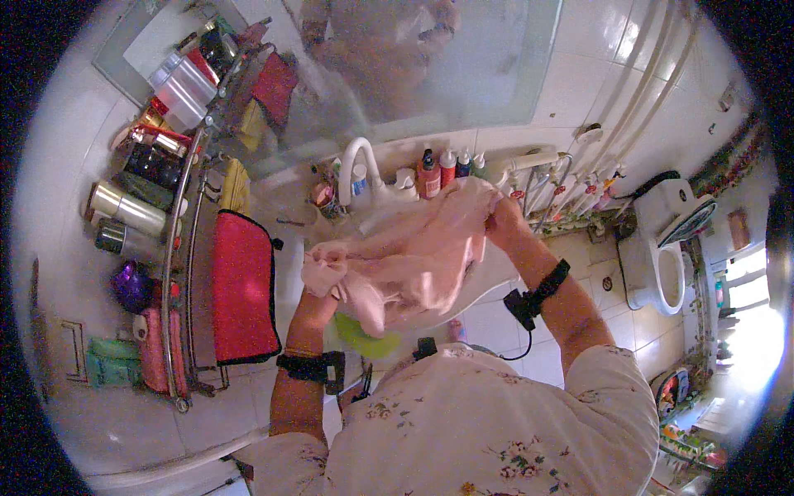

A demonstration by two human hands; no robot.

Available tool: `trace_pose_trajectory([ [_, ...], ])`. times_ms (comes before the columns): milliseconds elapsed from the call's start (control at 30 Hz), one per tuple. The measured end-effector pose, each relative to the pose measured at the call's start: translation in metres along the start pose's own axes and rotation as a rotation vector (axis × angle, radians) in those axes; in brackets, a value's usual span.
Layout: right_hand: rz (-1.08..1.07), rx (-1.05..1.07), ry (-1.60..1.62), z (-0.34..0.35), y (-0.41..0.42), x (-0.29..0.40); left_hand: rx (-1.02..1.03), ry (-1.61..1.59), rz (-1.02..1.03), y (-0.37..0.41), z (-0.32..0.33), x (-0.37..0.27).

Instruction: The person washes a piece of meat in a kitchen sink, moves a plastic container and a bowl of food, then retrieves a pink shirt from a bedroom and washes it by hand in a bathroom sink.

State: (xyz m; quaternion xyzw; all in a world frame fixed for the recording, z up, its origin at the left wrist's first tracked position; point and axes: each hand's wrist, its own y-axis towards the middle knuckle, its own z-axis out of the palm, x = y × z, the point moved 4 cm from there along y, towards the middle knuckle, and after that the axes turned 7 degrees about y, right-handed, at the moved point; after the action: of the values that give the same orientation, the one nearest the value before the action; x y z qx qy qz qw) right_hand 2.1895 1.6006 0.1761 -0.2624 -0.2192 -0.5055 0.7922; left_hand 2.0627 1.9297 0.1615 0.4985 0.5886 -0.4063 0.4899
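A pink cloth garment (409, 266) is stretched between my two hands above a white washbasin (496, 273). My left hand (324, 296) grips its bunched left end, and folds of fabric cover most of the fingers. At the upper right end, my right hand (494, 214) has hold of the cloth, with its fingertips partly hidden. A narrow flap of the garment (369, 310) hangs down beside my left hand. Behind the cloth rises a white curved faucet (360, 146). The cloth conceals much of the basin's bowl.
Pump bottles (428, 177) line the basin's back ledge below a mirror (496, 62). On the left, a red cloth (245, 288) hangs from a metal rack (177, 248) loaded with containers. Pipes with red valve handles (560, 190) run along the wall; a toilet (657, 266) stands right.
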Motion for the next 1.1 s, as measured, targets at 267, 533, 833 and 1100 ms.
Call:
trace_pose_trajectory([
  [267,0.037,0.035,-0.580,0.000,-0.017,0.059,-0.050,0.305,0.184,0.009,-0.025,-0.034],
  [533,0.036,0.487,-2.090,0.096,-0.095,0.063,-0.091,-0.643,-0.102,0.011,-0.050,-0.070],
  [833,-0.503,-0.012,-1.750,0.117,-0.081,0.131,-0.272,0.033,0.052,-0.007,-0.057,-0.147],
  [1100,-0.343,0.466,-0.973,0.254,-0.103,0.065,-0.062,0.705,0.803,-0.008,0.043,-0.197],
])
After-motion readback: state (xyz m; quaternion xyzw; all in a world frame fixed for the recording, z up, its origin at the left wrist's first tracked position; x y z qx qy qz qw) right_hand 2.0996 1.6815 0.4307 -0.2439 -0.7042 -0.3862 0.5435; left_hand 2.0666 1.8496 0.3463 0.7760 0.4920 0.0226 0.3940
